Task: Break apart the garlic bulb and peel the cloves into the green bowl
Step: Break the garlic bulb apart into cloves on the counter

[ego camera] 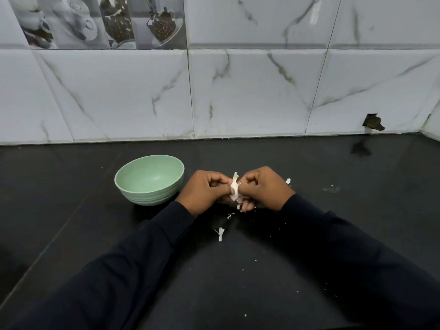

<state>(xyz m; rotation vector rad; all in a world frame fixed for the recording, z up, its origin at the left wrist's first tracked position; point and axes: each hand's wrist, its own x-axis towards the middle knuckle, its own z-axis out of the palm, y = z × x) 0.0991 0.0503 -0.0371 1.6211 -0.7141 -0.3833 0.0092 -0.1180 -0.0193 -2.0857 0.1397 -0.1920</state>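
A white garlic bulb (234,188) with papery skin sits between both hands, just above the black counter. My left hand (204,190) grips it from the left, fingers curled. From the right, my right hand (264,188) pinches it, thumb and fingers on the skin. Most of the bulb is hidden by the fingers; a dry stem tip sticks up between the thumbs. The pale green bowl (123,184) stands to the left of my left hand, close to it, and looks empty.
Scraps of white garlic skin lie on the black counter (357,210): a larger strip (221,234) in front of the hands, one piece (288,181) right of my right hand, small flecks nearer me. A marble-tiled wall (238,91) closes the back.
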